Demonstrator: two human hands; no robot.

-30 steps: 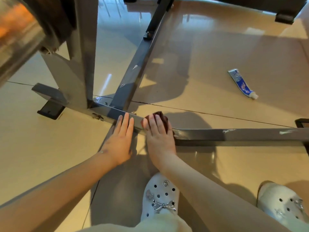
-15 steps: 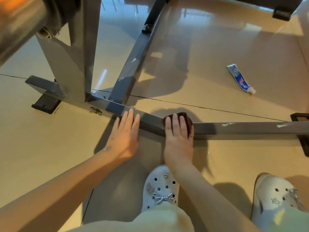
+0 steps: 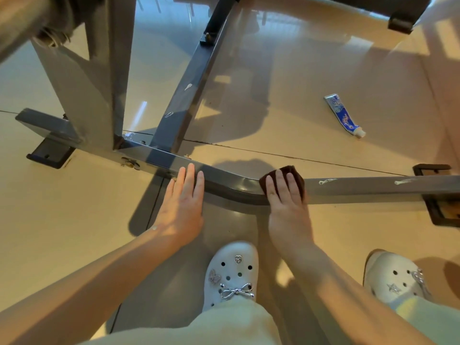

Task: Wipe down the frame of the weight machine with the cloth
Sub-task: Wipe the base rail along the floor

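The grey steel frame point(image 3: 229, 181) of the weight machine lies low on the tiled floor, its base bar running from left to right across the view. A dark brown cloth point(image 3: 297, 176) sits on top of that bar, right of its bend. My right hand point(image 3: 286, 205) presses the cloth flat against the bar with straight fingers. My left hand point(image 3: 183, 202) rests flat on the floor, its fingertips touching the bar's near edge. White smears point(image 3: 327, 181) mark the bar to the right of the cloth.
A blue and white tube point(image 3: 344, 115) lies on the floor beyond the bar at the right. A second grey bar point(image 3: 191, 88) runs away from the joint. Black feet point(image 3: 438, 210) hold the frame ends. My white clogs point(image 3: 231, 272) stand close below the bar.
My right hand has slid the cloth rightward along the base bar, past the bend. My left hand has stayed by the bar near the joint.
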